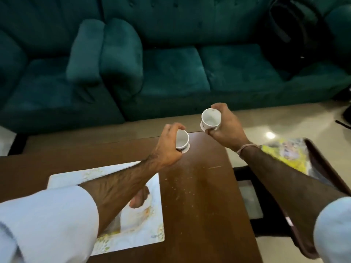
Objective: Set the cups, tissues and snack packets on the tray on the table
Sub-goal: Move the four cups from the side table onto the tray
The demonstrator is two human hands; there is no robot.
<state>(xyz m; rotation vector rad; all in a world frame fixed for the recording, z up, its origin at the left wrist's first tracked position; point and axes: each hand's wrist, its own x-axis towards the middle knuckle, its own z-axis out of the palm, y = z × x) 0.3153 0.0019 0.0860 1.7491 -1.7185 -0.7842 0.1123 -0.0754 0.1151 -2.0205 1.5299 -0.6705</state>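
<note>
hands [197, 138] holding white cups [210, 118], wooden table [199, 196]

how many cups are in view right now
2. One cup is in the left hand above the table; the other cup is in the right hand, past the table's far corner. More may be hidden.

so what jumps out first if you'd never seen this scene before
Two small white cups with saucers, one in each hand: the left hand holds the left cup above the brown wooden table's far edge, and the right hand holds the right cup past that edge. Behind them, a dark teal sofa fills the upper half. At right, a dark tray carries a yellow packet.
</note>
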